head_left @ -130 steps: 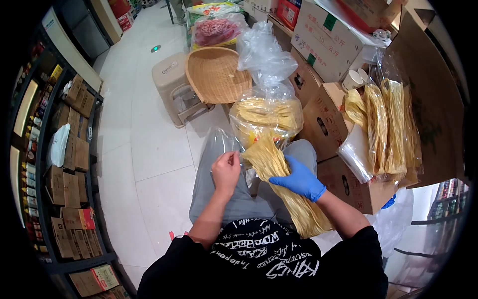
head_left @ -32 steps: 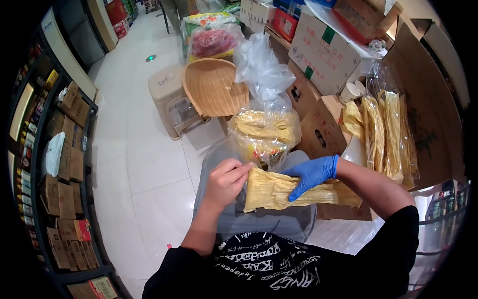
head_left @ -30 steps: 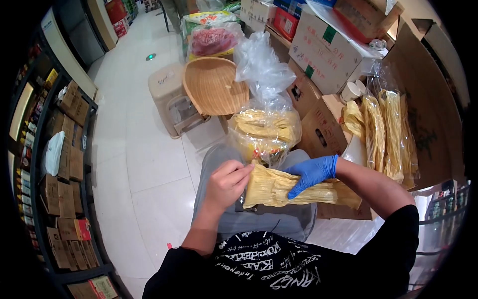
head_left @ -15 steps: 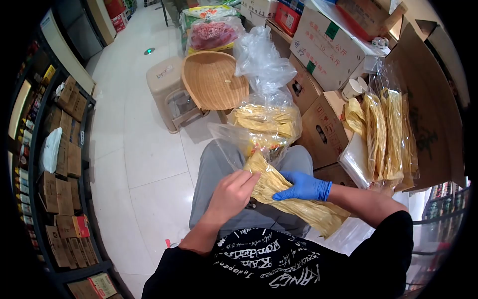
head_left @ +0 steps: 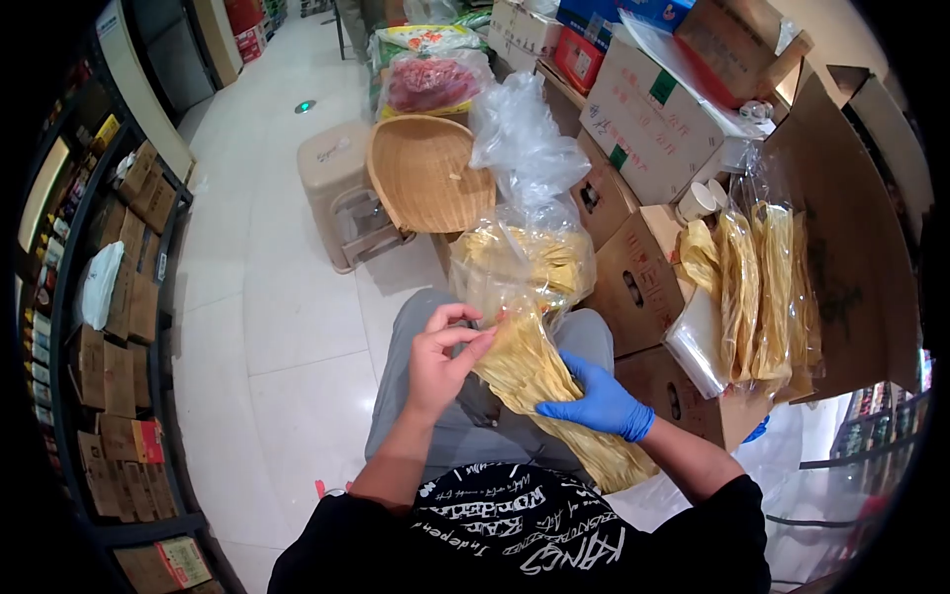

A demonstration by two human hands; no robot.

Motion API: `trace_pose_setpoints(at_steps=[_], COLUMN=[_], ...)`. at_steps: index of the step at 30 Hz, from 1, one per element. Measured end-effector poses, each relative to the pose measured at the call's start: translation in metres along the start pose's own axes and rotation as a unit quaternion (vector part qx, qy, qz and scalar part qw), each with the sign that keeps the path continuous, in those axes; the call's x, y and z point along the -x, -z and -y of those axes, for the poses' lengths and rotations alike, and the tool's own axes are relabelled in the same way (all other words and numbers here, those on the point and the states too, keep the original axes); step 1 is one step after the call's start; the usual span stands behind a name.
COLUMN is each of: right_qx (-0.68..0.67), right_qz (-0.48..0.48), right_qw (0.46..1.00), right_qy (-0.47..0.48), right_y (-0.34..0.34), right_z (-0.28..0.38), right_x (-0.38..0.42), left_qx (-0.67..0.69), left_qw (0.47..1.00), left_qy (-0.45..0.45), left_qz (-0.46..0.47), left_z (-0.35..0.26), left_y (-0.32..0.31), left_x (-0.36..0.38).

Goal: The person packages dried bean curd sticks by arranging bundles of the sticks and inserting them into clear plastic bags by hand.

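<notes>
Yellow bundle point(head_left: 524, 374) below wicker basket point(head_left: 430, 173), long axis slanting down-right | right hand point(head_left: 600, 398): grip clamped on bundle's middle | left hand point(head_left: 441, 364): nearer basket, at bundle's upper end; cannot tell if pinching

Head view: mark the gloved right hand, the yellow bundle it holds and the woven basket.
Gloved right hand point(head_left: 602, 398), head view: back of the hand.
Yellow bundle point(head_left: 526, 368), head view: crinkled surface of its upper half.
Woven basket point(head_left: 421, 176), head view: bare inner surface.
</notes>
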State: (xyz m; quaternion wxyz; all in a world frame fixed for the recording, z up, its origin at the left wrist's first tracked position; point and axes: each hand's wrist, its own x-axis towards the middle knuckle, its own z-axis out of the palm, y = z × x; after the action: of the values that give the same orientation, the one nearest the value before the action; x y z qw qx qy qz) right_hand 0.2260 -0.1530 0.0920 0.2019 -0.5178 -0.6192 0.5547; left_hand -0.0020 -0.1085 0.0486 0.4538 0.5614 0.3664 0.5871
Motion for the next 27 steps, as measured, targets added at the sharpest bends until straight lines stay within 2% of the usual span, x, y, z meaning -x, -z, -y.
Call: trace_pose_setpoints(at_steps=[1,2,4,5,7,8,10,11,13,17,20,22,23,25,26,27], right_qx=[0.002,0.016,0.033,0.038,0.047,0.066,0.087,0.077,0.070,-0.014,-0.058,-0.073,-0.090,-0.108,-0.105,-0.103], right_qz=[-0.002,-0.016,-0.032,-0.026,-0.022,-0.009,0.001,0.011,0.020,0.033,0.020,0.007,-0.001,-0.008,-0.011,-0.013], right_qw=[1.000,1.000,0.999,0.999,0.998,0.998,0.996,0.997,0.997,0.999,0.997,0.995,0.992,0.989,0.990,0.991], right_qy=[0.000,0.006,0.012,0.016,0.021,0.015,0.010,0.003,-0.003,-0.020,-0.045,-0.069,-0.085,-0.103,-0.093,-0.084], right_y=[-0.001,-0.002,0.001,0.003,0.007,0.008,0.011,0.013,0.016,0.019,0.021,0.024,0.025,0.025,0.025,0.025], right_z=[-0.003,-0.007,-0.008,-0.007,-0.003,0.000,0.007,0.011,0.014,0.007,0.003,0.001,0.001,-0.003,-0.008,-0.011], right_x=[0.002,0.004,0.005,0.006,0.008,0.009,0.011,0.013,0.016,0.019,0.023,0.026,0.027,0.028,0.028,0.028], left_qx=[0.047,0.049,0.176,0.178,0.274,0.275,0.394,0.395,0.524,0.518,0.546,0.537,0.538,0.439,0.440,0.410], left_qw=[0.998,0.998,0.965,0.965,0.885,0.886,0.795,0.795,0.684,0.690,0.690,0.728,0.727,0.810,0.809,0.832], left_qy=[0.046,0.043,0.178,0.176,0.365,0.362,0.435,0.433,0.403,0.367,0.360,0.337,0.337,0.346,0.347,0.343], left_qz=[0.018,0.018,0.080,0.081,0.089,0.090,0.155,0.156,0.309,0.348,0.310,0.262,0.263,0.177,0.176,0.151], left_z=[0.000,0.004,0.016,0.024,0.035,0.037,0.037,0.042,0.053,0.059,0.051,0.042,0.045,0.047,0.047,0.037], left_y=[0.000,0.001,0.006,0.007,0.007,0.007,0.005,0.002,-0.007,-0.025,-0.031,-0.028,-0.025,-0.022,-0.021,-0.021], left_x=[-0.004,-0.007,-0.015,-0.020,-0.032,-0.034,-0.039,-0.041,-0.045,-0.044,-0.044,-0.042,-0.039,-0.034,-0.033,-0.033])
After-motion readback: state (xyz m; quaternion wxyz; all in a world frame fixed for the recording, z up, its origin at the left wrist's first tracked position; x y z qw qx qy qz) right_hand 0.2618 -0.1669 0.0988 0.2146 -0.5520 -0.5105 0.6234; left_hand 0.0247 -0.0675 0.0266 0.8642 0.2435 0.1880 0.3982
